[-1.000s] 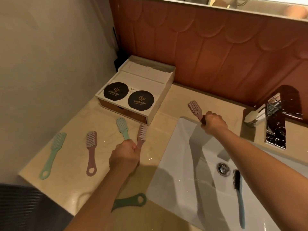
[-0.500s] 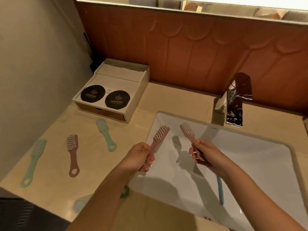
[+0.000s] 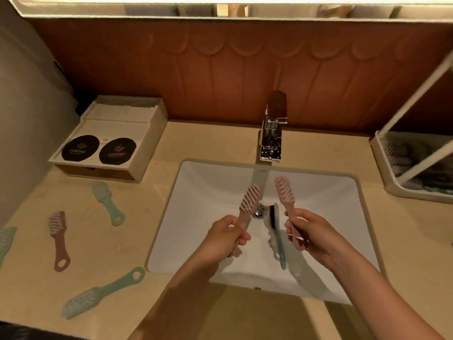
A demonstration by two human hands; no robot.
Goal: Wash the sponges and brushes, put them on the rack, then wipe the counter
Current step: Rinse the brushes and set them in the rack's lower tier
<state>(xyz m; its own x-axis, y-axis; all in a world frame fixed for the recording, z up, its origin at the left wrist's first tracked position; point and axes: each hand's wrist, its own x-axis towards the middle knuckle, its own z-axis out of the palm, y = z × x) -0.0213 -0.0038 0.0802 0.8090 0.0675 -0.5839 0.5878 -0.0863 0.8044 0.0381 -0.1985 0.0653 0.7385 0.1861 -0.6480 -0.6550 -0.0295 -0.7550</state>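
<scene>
Over the white sink, my left hand grips a pink brush by its handle, bristles up. A second pink brush is held the same way in my right hand. Both heads flank the stream of water falling from the chrome tap. Down in the basin, between my hands, lies a blue brush with black bristles. On the beige counter to the left lie a brown-pink brush and green brushes.
A white box with two black round labels stands at the back left by the wall. A white drying rack sits at the right on the counter, with items inside. A brown panelled wall runs behind the tap.
Both hands carried their pink brushes from the counter side to the middle of the sink, on either side of the running water. The view swung right, bringing the rack into sight.
</scene>
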